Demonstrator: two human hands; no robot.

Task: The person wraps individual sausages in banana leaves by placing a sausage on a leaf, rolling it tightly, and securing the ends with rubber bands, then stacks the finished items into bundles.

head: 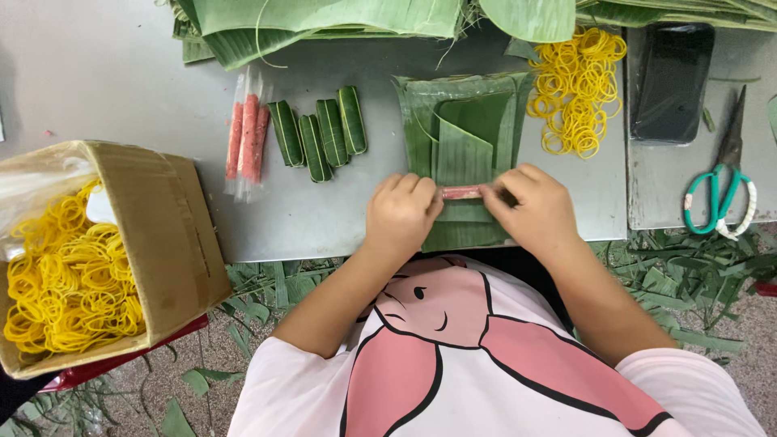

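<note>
Hands: left hand (401, 212) & right hand (534, 209) pinch pink roll (461, 193) ends over leaf stack (461, 142) at table (324, 218) front edge; fingertips hide roll ends.

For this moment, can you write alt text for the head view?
Left hand and right hand hold a pink sausage stick across stacked banana leaves on a grey table. Four wrapped leaf rolls lie left, loose yellow rubber bands right.

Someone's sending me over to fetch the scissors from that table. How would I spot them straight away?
Start at the grey metal table and go to its far right end, past the loose heap of yellow rubber bands and the flat black phone. The scissors lie just right of the phone, blades pointing away from the person. They are the only tool there, with teal and white handle loops.
</note>
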